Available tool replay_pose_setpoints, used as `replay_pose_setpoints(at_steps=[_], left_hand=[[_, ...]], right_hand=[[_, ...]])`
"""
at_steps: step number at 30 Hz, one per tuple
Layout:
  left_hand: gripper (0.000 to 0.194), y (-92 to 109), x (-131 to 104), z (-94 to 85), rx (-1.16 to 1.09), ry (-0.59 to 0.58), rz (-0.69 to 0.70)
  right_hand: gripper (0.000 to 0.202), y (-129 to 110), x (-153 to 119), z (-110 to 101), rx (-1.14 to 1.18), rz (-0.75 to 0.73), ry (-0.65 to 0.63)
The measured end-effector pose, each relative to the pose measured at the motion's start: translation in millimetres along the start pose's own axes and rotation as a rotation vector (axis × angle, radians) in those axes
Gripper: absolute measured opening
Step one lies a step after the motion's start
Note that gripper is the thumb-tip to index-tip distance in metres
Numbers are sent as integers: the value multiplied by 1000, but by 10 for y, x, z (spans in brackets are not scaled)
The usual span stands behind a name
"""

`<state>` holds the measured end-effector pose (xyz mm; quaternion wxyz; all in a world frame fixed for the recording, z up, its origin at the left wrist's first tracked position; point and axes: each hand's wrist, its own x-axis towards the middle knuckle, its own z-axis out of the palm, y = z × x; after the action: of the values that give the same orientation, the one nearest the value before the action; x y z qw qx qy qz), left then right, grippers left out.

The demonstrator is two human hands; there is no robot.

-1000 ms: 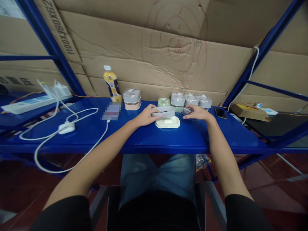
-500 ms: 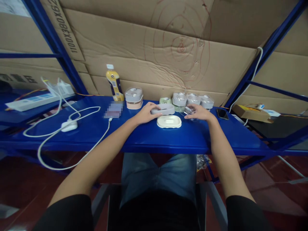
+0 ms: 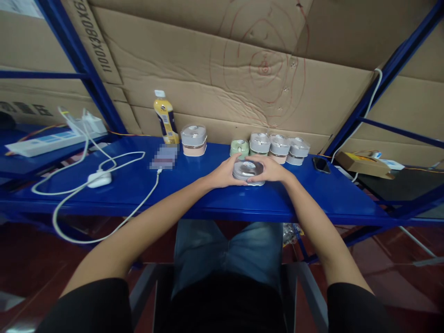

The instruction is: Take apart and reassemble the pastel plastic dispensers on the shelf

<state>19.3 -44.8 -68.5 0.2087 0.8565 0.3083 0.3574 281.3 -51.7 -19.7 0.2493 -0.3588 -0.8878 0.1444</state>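
Note:
Both hands meet over a small oval container [image 3: 248,171] near the middle of the blue table. It has a grey body under a clear lid. My left hand [image 3: 226,174] wraps its left side, and my right hand [image 3: 269,169] grips its right side, thumbs toward me. A pale edge of the cream oval base [image 3: 255,183] shows beneath the front; the rest is hidden. Just behind my fingers stands a green container [image 3: 239,148].
Behind to the right stand a green-and-grey container [image 3: 260,144], a pink-and-grey one [image 3: 279,147] and a grey one [image 3: 298,150]. Further left are another pink-and-grey container [image 3: 194,139], a yellow bottle [image 3: 165,118], a blurred phone [image 3: 165,156] and white cables [image 3: 100,178]. A dark phone [image 3: 321,164] lies right.
My right hand has brought the clear lid left onto the grey body. My left hand has moved the grey body right and toward me, over the cream base. Both hands now hold the stacked container.

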Motion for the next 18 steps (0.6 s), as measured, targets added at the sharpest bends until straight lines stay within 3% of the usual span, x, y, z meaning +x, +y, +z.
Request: replay_pose_setpoints(at_steps=[7,14,18], left_hand=[[107,-45,9,-13,43,-34,56],[133,-58,-16,-9,35,-38,-71],[124,-40,5,-37,47,-42,-14]], right_hand=[[96,44,-1,64,32,3,-40],[91,89,17,107,-50,-21,-29],[90,145,25,124,-29,-34,-37]])
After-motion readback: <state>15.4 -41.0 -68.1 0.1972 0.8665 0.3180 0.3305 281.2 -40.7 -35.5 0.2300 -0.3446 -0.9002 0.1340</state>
